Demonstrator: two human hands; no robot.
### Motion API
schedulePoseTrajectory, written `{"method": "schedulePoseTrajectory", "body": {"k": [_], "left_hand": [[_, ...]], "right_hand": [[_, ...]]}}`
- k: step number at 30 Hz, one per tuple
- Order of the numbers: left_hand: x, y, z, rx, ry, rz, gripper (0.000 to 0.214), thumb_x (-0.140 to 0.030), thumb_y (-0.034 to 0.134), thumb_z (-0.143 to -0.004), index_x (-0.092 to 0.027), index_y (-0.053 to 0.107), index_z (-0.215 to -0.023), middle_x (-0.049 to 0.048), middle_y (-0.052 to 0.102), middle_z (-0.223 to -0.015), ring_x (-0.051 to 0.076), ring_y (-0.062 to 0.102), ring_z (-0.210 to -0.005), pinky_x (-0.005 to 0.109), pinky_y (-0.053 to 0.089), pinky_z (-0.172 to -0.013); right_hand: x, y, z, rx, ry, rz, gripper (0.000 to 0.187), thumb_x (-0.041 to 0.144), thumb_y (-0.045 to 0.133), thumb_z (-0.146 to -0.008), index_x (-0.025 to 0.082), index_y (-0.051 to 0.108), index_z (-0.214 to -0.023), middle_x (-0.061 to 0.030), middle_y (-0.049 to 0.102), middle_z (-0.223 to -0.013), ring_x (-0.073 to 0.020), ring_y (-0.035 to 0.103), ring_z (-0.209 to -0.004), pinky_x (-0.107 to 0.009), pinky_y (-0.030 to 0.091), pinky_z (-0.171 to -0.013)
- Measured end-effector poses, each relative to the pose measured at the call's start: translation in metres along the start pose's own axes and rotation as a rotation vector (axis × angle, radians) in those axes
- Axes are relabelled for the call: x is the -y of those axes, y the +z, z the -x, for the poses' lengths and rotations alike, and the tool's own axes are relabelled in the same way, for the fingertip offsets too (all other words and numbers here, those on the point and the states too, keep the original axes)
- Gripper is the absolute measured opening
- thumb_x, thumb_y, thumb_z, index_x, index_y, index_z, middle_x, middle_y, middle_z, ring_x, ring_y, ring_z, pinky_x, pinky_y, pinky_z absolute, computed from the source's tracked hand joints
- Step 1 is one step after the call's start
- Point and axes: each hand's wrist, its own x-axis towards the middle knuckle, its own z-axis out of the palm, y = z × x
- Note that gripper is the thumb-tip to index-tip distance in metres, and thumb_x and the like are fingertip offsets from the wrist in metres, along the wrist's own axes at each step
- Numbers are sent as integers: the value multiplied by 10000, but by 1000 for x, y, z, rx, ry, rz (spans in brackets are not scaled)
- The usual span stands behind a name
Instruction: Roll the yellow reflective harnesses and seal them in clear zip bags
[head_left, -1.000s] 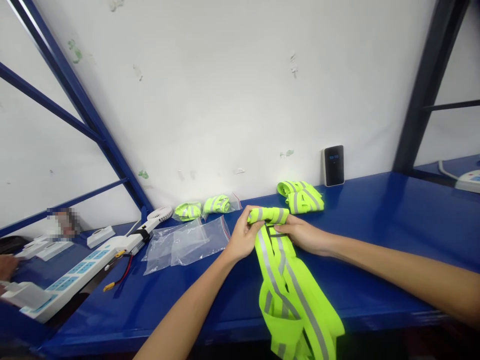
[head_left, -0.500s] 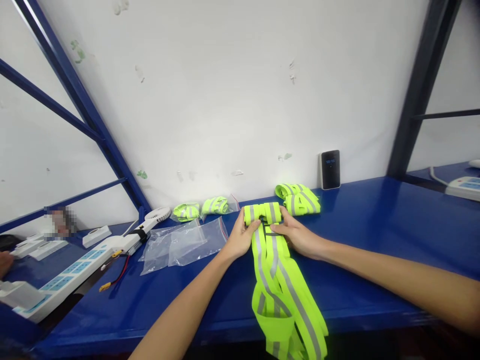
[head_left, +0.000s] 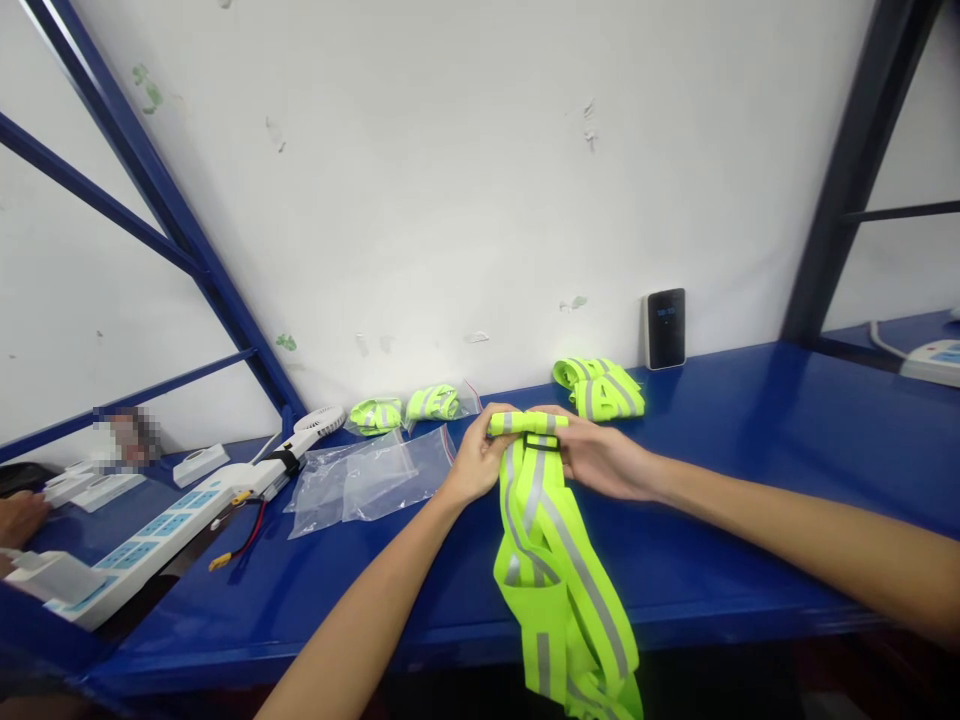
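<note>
While left hand (head_left: pixel 474 462) and right hand (head_left: pixel 596 458) clamp a hi-vis vest (head_left: pixel 551 560), a display (head_left: pixel 664 328) is unreadable.

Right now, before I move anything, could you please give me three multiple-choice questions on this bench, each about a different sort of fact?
1. Where do the clear plastic bags lie relative to the neon reflective vest?
A. On top of it
B. To its left
C. Under it

2. How many small neon bundles lie beyond the bags?
A. One
B. Three
C. Two

3. What holds the vest up?
A. The left hand and right hand
B. Nothing, it lies flat
C. A wall hook

Answers: 1 B, the bags sit left of it; 2 C, two lie side by side; 3 A, both hands grip its folded top.
</note>
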Motion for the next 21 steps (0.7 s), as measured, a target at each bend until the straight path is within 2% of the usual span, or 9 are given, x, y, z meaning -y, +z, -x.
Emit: {"method": "schedulePoseTrajectory", "body": {"k": [2, 5, 9, 11, 13, 14, 16, 18, 21], "left_hand": [[-2, 0, 1, 30, 2, -15, 147, -250, 590, -842, -182, 585, -972, 33, 585, -935, 168, 544, -866, 266, 440, -786], [-10, -1, 5, 92, -50, 49, 183, -222, 599, -821, -195, 556, -997, 23, 580, -953, 156, 542, -845, 257, 437, -760], [-23, -2, 11, 202, -166, 223, 389, -268, 699, -762, -210, 494, -1088, 12, 575, -955, 143, 564, -803, 243, 453, -707], [-24, 1, 9, 146, -206, 308, 480, -289, 728, -750, -221, 470, -1149, 10, 593, -941, 144, 592, -797, 250, 473, -708], [-18, 8, 6, -7, -239, 402, 631, -283, 761, -725, -248, 415, -1252, 28, 622, -1012, 168, 630, -877, 287, 502, -777], [-13, 11, 5, -82, -260, 448, 704, -279, 777, -709, -253, 389, -1295, 46, 632, -1065, 187, 640, -934, 316, 509, -824], [-4, 16, 2, -142, -305, 506, 682, -296, 784, -704, -207, 438, -1286, 93, 645, -1130, 223, 645, -1006, 360, 506, -890], [2, 17, 2, -105, -329, 506, 541, -330, 765, -728, -149, 543, -1186, 124, 663, -1134, 243, 648, -1023, 376, 503, -915], [1, 14, 4, -30, -354, 463, 500, -354, 748, -748, -161, 562, -1171, 113, 689, -1109, 246, 669, -990, 385, 522, -891]], "right_hand": [[3, -1, 0, 4, 14, -25, 254, 393, 583, -868, 240, 616, -1068, -41, 667, -1007, -202, 632, -933, -337, 499, -829], [4, -1, -1, -76, -29, 54, 215, 316, 671, -811, 217, 640, -999, -23, 669, -945, -181, 630, -875, -302, 496, -794], [4, -3, -2, -111, -79, 130, 438, 221, 755, -712, 247, 586, -1116, 2, 669, -881, -182, 652, -815, -327, 510, -784], [5, -5, -3, -131, -107, 163, 717, 184, 782, -675, 301, 466, -1307, 10, 666, -887, -189, 671, -806, -366, 525, -812], [4, -10, -6, -176, -150, 198, 979, 147, 807, -638, 347, 287, -1443, 6, 674, -930, -201, 686, -837, -410, 526, -867], [3, -12, -8, -208, -171, 211, 1028, 141, 816, -625, 346, 253, -1460, -3, 683, -957, -209, 689, -865, -427, 519, -897], [1, -16, -11, -263, -202, 236, 913, 157, 823, -617, 287, 377, -1403, -30, 704, -1003, -229, 685, -937, -445, 498, -951], [-2, -17, -13, -280, -213, 279, 636, 190, 821, -621, 218, 563, -1201, -49, 723, -1016, -252, 676, -987, -456, 480, -983], [-4, -16, -13, -268, -218, 335, 410, 210, 814, -629, 201, 628, -995, -45, 736, -1017, -271, 674, -1001, -474, 473, -995]]}}
